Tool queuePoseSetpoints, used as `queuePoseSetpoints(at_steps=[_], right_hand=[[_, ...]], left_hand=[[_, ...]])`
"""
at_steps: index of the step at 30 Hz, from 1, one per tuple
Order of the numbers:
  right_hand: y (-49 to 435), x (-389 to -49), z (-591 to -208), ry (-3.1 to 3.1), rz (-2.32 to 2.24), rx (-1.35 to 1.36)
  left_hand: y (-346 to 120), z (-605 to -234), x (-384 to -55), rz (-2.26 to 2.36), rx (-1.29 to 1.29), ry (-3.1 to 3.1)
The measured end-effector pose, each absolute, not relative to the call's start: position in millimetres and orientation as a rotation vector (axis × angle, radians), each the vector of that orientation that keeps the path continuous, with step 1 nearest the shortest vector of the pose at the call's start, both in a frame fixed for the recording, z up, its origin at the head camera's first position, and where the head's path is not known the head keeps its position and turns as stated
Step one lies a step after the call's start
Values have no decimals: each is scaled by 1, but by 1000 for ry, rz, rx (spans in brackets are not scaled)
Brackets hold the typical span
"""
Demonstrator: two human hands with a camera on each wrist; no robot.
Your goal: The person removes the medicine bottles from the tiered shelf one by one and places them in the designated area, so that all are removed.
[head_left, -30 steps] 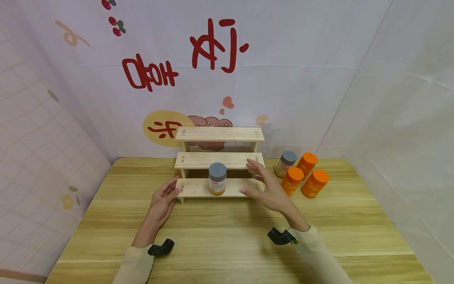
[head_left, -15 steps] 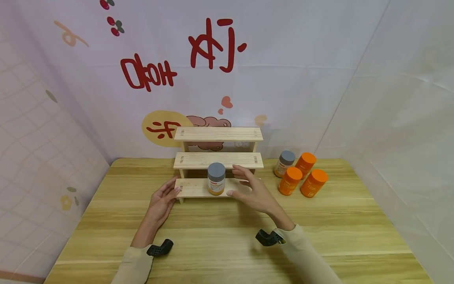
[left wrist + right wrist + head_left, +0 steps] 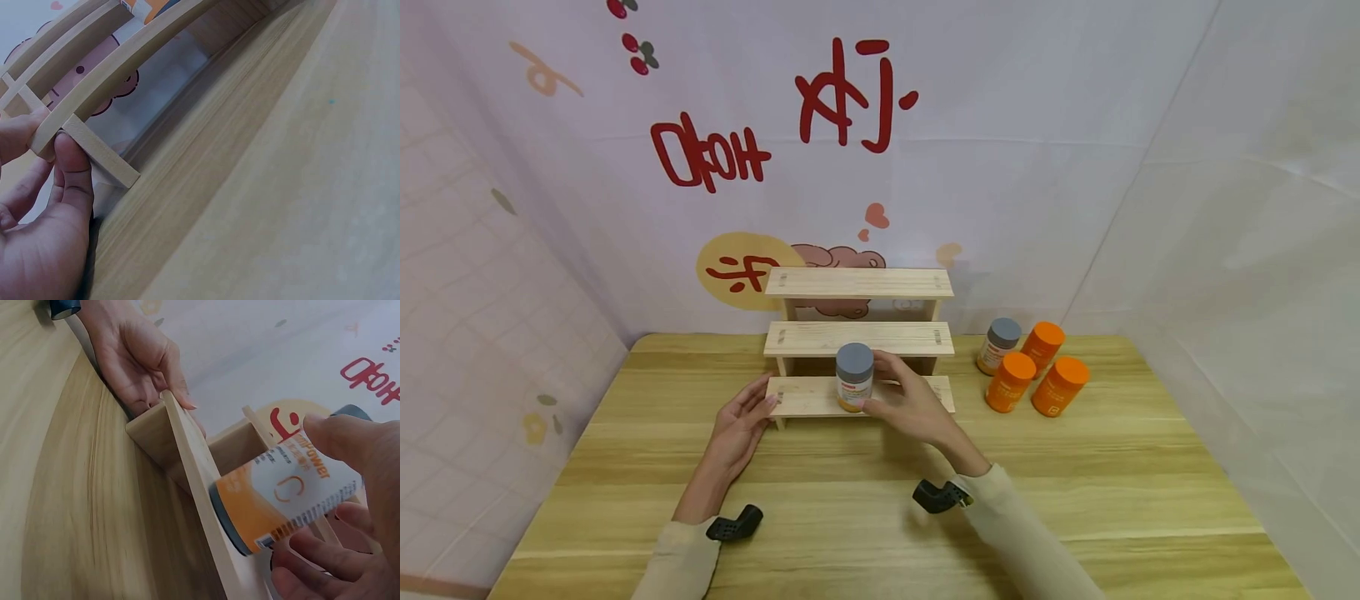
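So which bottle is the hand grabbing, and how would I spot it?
Find the wooden step shelf at the back of the table. On its lowest step stands the grey-lidded bottle, with the right hand wrapped round it. The only other grey-lidded bottle sits on the table among three orange bottles.

**My left hand at the end of the wooden rack**

My left hand (image 3: 37,219) grips the end of the wooden rack (image 3: 100,81). My thumb presses against the lowest slat's corner, beside the side support, and my fingers (image 3: 15,134) curl behind it. The rack stands on the pale wood surface (image 3: 281,187). An orange label shows at the top edge.
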State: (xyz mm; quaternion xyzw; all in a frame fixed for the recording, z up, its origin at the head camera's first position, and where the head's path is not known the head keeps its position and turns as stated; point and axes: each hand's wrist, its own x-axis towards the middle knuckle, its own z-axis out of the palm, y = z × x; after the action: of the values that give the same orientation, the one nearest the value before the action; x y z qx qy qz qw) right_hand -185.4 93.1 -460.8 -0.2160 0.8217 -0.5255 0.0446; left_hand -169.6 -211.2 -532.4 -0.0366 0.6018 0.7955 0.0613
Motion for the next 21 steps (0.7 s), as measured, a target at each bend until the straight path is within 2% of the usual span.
queuePoseSetpoints(at_steps=[7, 21], right_hand=[[79, -187, -461, 2532, -1597, -582], [70, -186, -467, 2471, -1689, -635]], left_hand=[[-212, -530, -167, 2395, -116, 1825], [-211, -532, -168, 2412, -110, 1820]])
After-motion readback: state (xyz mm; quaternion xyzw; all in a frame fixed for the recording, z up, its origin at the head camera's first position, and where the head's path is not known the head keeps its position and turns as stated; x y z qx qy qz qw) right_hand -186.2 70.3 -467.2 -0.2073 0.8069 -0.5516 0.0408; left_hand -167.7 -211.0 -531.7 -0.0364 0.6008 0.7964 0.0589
